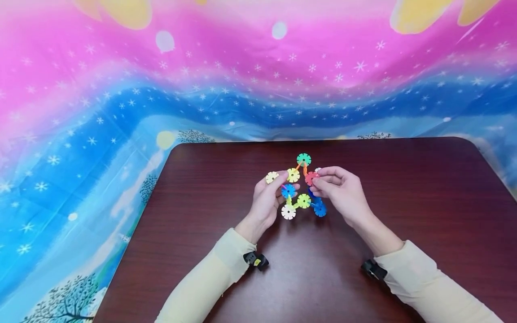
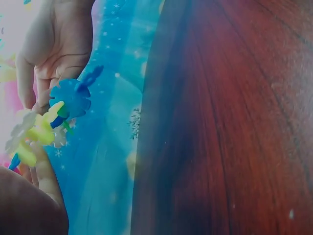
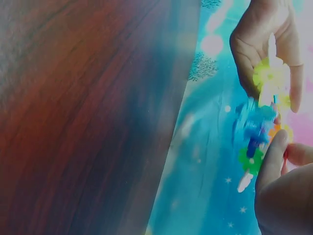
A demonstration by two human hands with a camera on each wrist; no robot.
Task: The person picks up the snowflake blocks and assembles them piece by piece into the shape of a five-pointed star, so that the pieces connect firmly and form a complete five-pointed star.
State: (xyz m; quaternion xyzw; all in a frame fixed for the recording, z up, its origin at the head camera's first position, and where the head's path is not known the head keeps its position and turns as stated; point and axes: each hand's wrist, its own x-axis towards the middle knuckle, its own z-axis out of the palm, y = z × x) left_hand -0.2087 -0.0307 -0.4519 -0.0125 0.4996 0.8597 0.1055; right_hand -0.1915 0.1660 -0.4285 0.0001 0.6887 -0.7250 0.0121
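Between both hands is a ring-like build of notched plastic discs slotted together, held up over the table. In the head view a green disc (image 1: 304, 159) tops it, with a white disc (image 1: 288, 211) and a blue disc (image 1: 320, 208) at its lower corners. My left hand (image 1: 265, 202) grips the build's left side, thumb near a pale yellow disc (image 1: 272, 177) that sticks out. On the other side my right hand (image 1: 341, 193) pinches a red disc (image 1: 311, 178) between thumb and fingers. The left wrist view shows a blue disc (image 2: 71, 99) from below; the right wrist view shows a green disc (image 3: 251, 160).
The dark red-brown table (image 1: 194, 188) spreads under both arms. Behind it hangs a pink and blue cloth (image 1: 258, 85) printed with snowflakes. A small black camera (image 1: 256, 260) is strapped at the left wrist, another black camera (image 1: 374, 269) at the right.
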